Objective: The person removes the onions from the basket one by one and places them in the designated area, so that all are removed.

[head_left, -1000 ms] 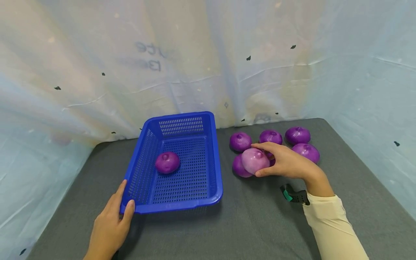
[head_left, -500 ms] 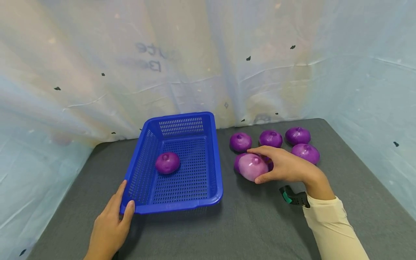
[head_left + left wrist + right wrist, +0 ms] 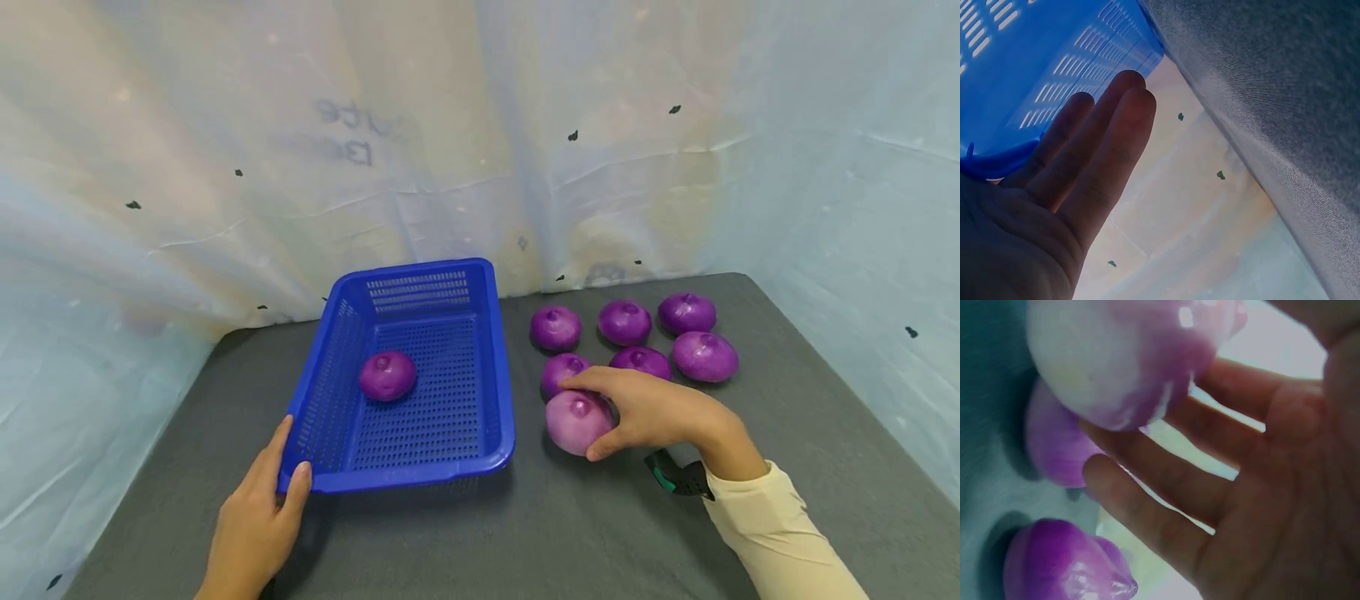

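**Op:** Logging from my remote seat. Right hand [image 3: 648,412] is curled round the pale purple onion [image 3: 576,422], thumb under its near side, fingers over the top; the onion sits on the grey table [image 3: 570,525], just right of the blue basket [image 3: 420,383], in front of the five darker onions [image 3: 637,333] grouped at the back right; I cannot tell whether it is lifted or resting.

**Obs:** And the left?

**Op:** Left hand [image 3: 255,521] lies against the basket's near left corner, thumb on the rim, fingers straight along the outer wall; the left wrist view confirms flat fingers [image 3: 1094,147] beside the blue wall [image 3: 1035,75]; pressing rather than clasping. One darker onion [image 3: 387,375] is already inside the basket, left of centre.

**Obs:** Risks from here?

**Op:** My judgement only; the grasp looks shallow. The right wrist view shows the onion [image 3: 1122,356] borne on the fingers [image 3: 1166,481], not seated in the palm; a smooth round skin could slide out if the hand tilts; it would roll, perhaps into the neighbour onion [image 3: 564,372] just behind it.

**Obs:** Basket side?

**Op:** The basket wall stands between onion and interior; too low a carry would knock the rim; with only flat fingers bracing one corner, the light basket could skid or pivot. A drop from height could also bump the onion inside.
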The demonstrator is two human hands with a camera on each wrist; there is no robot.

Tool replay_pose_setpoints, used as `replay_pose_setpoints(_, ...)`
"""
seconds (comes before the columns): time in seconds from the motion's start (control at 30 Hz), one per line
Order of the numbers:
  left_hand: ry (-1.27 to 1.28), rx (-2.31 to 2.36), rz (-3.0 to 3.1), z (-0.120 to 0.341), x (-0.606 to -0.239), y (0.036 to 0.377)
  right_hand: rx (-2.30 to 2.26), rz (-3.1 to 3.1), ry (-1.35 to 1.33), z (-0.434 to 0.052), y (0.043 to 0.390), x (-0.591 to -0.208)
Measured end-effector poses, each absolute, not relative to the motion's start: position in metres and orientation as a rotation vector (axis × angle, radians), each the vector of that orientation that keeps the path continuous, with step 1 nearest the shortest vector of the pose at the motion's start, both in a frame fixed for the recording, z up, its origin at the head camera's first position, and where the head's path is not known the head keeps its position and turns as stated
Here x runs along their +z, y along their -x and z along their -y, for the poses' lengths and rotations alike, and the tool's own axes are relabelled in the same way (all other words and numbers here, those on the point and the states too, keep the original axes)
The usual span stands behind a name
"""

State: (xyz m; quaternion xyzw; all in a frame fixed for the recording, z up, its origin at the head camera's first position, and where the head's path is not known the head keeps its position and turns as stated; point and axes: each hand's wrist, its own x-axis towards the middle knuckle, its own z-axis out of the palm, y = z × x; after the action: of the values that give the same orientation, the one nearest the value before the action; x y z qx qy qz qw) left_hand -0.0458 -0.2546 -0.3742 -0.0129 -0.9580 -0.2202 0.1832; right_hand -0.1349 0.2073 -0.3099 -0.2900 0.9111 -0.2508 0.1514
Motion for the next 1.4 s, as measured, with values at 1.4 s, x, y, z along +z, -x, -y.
replay_pose_setpoints(1.4,0.057,-0.629,2.681,0.251,-0.377,0.045,-0.622,-2.618,1.014,-0.212,0.126,-0.297)
